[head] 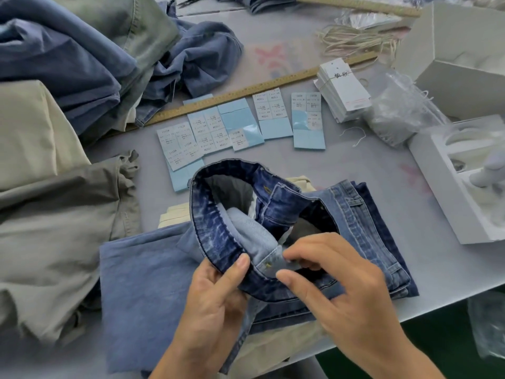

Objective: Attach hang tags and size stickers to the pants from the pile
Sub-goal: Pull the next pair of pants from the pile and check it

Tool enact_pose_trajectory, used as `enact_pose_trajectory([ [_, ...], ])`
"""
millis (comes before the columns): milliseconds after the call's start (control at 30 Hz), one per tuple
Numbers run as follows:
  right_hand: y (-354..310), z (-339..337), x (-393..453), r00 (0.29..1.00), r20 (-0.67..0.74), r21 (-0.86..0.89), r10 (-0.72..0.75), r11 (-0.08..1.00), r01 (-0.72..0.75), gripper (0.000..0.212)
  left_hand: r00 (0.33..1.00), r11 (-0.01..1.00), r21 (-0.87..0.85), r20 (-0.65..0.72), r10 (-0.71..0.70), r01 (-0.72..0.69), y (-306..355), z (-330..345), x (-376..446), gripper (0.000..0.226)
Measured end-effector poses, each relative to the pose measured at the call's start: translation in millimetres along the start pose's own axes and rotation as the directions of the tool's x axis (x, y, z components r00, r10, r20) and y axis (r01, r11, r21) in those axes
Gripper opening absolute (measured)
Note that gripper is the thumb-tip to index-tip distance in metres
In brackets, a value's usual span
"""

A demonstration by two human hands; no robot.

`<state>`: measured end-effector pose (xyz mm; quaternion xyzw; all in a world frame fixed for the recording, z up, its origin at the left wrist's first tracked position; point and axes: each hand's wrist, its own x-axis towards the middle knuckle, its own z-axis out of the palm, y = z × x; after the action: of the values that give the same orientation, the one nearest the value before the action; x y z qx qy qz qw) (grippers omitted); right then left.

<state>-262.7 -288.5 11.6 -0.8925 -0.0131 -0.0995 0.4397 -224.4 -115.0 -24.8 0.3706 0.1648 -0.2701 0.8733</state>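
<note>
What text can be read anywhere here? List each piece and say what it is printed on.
"1103M": heads some of the size stickers on the blue backing sheets, seen upside down; their finer lines are too small to read.
Black handwritten-style mark: on the top hang tag of the stack, not legible.
Scale marks: along the wooden ruler, numbers too small to read.
Jeans: no readable text.
</note>
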Motion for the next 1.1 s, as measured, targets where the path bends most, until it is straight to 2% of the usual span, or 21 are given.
enact_pose_trajectory([
  [200, 2.0, 0.0, 1.5, 0.999, 0.017, 0.059, 0.039, 0.997, -0.04, 0.008, 1.0, 0.999, 0.031, 0.012, 0.017, -0.018, 3.8, 2.7, -4.1, 0.051],
  [233, 3.2, -0.7, 0.7, 0.998, 0.015, 0.113, 0.068, 0.991, -0.07, 0.014, 1.0, 1.0, 0.022, 0.024, 0.016, -0.017, 4.1, 2.5, -5.1, 0.054],
  [300, 5.1, -4.2, 2.6, 0.987, -0.018, 0.189, 0.157, 0.97, -0.151, 0.044, 0.999, 1.0, 0.012, 0.049, 0.002, -0.002, 4.4, -0.4, -7.8, 0.056],
  [367, 8.4, -9.0, 13.3, 0.991, -0.054, 0.029, 0.126, 0.992, -0.124, 0.077, 0.997, 0.999, 0.021, 0.072, -0.036, 0.035, 3.0, -4.0, -10.8, 0.06],
  [400, 11.3, -10.8, 20.8, 0.997, -0.039, -0.102, 0.07, 0.992, -0.074, 0.08, 0.995, 0.998, 0.035, 0.079, -0.057, 0.054, 1.5, -5.3, -12.2, 0.061],
  [467, 18.1, -13.5, 37.1, 1.0, 0.001, -0.296, -0.029, 0.955, 0.028, 0.057, 0.995, 0.995, 0.07, 0.065, -0.079, 0.074, -0.5, -6.0, -14.4, 0.065],
  [500, 21.1, -14.2, 44.2, 0.999, 0.018, -0.301, -0.028, 0.953, 0.032, 0.046, 0.996, 0.994, 0.075, 0.046, -0.08, 0.077, -0.5, -5.6, -14.6, 0.066],
  [567, 28.8, -14.4, 54.6, 0.992, 0.053, -0.115, 0.117, 0.987, -0.11, 0.034, 0.996, 0.996, 0.04, 0.025, -0.082, 0.081, 1.1, -4.0, -14.5, 0.067],
  [633, 38.6, -16.5, 62.0, 0.962, 0.059, 0.111, 0.266, 0.956, -0.272, 0.027, 0.994, 0.994, -0.018, -0.007, -0.105, 0.105, 4.3, -2.4, -13.4, 0.073],
  [700, 48.1, -18.7, 65.0, 0.945, 0.066, 0.24, 0.319, 0.915, -0.325, 0.027, 0.99, 0.99, -0.062, -0.045, -0.133, 0.13, 6.9, -2.0, -12.5, 0.08],
  [800, 55.1, -17.4, 66.0, 0.927, 0.174, 0.448, 0.332, 0.811, -0.375, 0.022, 0.972, 0.972, -0.108, -0.085, -0.22, 0.211, 10.6, -4.4, -12.2, 0.099],
  [900, 59.6, -14.9, 67.1, 0.91, 0.197, 0.49, 0.364, 0.768, -0.413, 0.023, 0.966, 0.963, -0.12, -0.065, -0.252, 0.243, 15.3, -6.1, -14.0, 0.108],
  [1000, 62.1, -13.3, 70.8, 0.919, 0.188, 0.459, 0.346, 0.797, -0.393, 0.019, 0.969, 0.964, -0.123, -0.05, -0.243, 0.235, 18.0, -6.9, -16.3, 0.105],
  [1100, 63.6, -12.7, 72.7, 0.907, 0.185, 0.457, 0.378, 0.784, -0.42, 0.032, 0.975, 0.968, -0.121, -0.014, -0.221, 0.218, 18.9, -12.4, -17.9, 0.093],
])
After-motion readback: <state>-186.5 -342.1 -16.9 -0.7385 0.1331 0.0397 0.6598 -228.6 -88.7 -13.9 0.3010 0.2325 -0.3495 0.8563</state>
